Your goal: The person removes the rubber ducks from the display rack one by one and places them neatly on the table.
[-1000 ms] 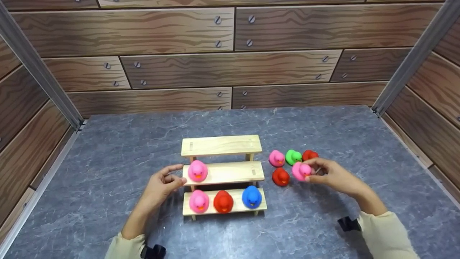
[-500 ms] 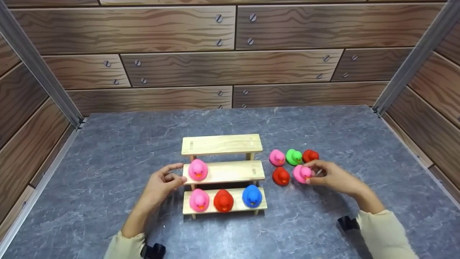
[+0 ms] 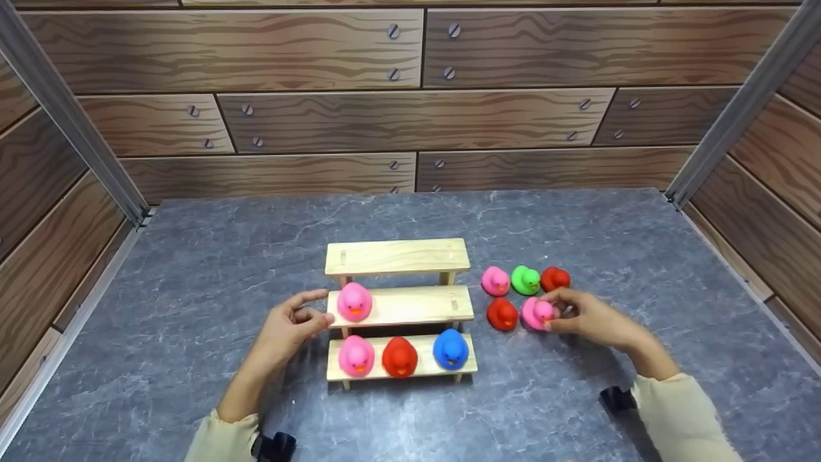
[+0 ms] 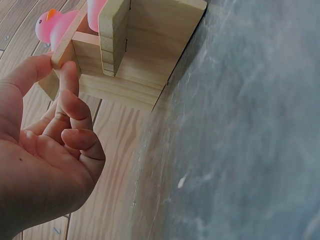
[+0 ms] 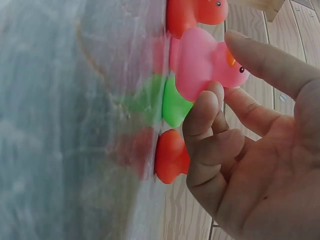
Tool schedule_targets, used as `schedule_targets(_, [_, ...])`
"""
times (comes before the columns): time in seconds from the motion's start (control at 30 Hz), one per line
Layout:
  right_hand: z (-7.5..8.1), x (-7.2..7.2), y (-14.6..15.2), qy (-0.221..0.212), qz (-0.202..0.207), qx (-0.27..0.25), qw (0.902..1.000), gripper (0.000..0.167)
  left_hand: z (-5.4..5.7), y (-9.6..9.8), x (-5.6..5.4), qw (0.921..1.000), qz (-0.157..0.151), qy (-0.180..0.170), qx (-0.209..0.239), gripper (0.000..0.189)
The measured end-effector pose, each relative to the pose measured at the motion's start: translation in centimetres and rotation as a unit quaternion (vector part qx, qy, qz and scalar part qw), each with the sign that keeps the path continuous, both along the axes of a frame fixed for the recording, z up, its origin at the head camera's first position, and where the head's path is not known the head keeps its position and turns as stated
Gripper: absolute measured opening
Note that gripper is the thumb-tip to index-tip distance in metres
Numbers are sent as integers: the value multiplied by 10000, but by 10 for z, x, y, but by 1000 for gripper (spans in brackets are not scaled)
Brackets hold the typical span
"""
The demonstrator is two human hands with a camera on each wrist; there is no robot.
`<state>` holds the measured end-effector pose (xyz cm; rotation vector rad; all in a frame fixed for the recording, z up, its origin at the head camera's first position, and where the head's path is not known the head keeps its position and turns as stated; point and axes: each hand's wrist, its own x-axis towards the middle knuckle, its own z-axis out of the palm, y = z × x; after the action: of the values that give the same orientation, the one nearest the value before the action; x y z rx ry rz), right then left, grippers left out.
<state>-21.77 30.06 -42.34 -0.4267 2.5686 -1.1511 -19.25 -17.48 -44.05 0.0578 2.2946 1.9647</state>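
My right hand [image 3: 593, 319] holds a pink rubber duck [image 3: 536, 313] between thumb and fingers. In the right wrist view that duck [image 5: 197, 65] is close over the tabletop, its orange beak towards the thumb. My left hand [image 3: 285, 333] pinches the left end of the middle step of a three-step wooden stand [image 3: 410, 307] with thumb and index finger; its other fingers are curled in the left wrist view. One pink duck [image 3: 355, 302] sits at the left of the middle step. On the bottom step stand a pink duck [image 3: 356, 357], a red duck [image 3: 399, 358] and a blue duck [image 3: 451, 350].
Right of the stand, a pink duck [image 3: 496, 281], a green duck [image 3: 526, 280] and a red duck [image 3: 555, 278] form a row, with another red duck [image 3: 502, 314] in front. Wood-patterned walls [image 3: 410, 119] surround the grey tabletop [image 3: 211, 276] on three sides.
The right hand has brought the pink duck slightly lower in the head view, down beside the front red duck. The left hand keeps its pinch on the stand.
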Motion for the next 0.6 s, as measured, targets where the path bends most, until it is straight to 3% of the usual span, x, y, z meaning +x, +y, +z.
schedule_targets(0.6, [-4,-1,-2,54,23,-69,10000,44,0,-1,0,10000,12,-14,-50,52])
